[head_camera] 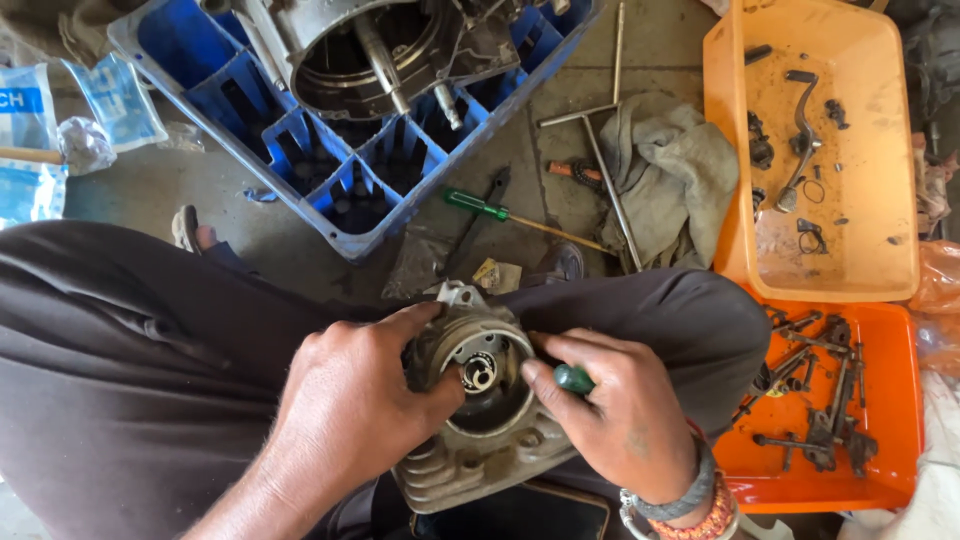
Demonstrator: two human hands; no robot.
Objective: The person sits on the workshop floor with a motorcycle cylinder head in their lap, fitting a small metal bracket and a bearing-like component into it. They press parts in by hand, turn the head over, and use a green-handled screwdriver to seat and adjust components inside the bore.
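At the far left edge of the view a white and blue plastic packet (22, 140) lies flat on the floor, partly cut off by the frame. Just to its right, beside the corner of the blue crate (340, 195), a second clear pouch with blue print (120, 97) lies tilted. A small crumpled yellowish wrapper (497, 274) sits on the floor by the knee
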